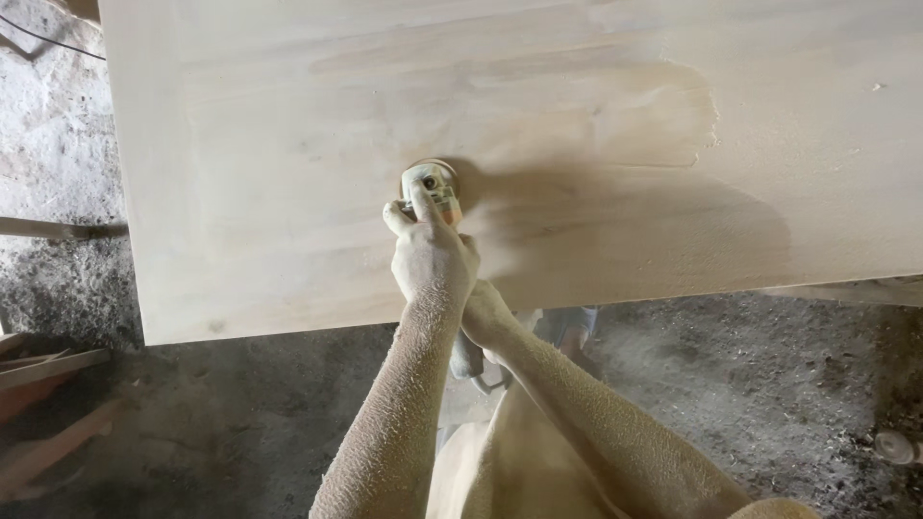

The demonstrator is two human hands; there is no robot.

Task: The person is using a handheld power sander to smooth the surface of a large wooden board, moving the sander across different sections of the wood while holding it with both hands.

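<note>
A large pale wooden board [288, 125] fills the upper part of the view. A small hand-held grinder [436, 187] rests with its disc on the board near the middle. My left hand [430, 255] grips the grinder's head from above, fingers wrapped around it. Just behind and lower, my right hand [486, 317] holds the tool's rear body, which is mostly hidden under my wrists. Both forearms are coated in fine sawdust. A darker shadow of my arms falls on the board to the right of the grinder.
The dusty grey floor [769, 384] lies below the board's front edge. Wooden offcuts [48, 370] lie at the lower left. A thin wooden strip [58, 229] sticks out at the left. A small round object [899, 447] sits at the far right.
</note>
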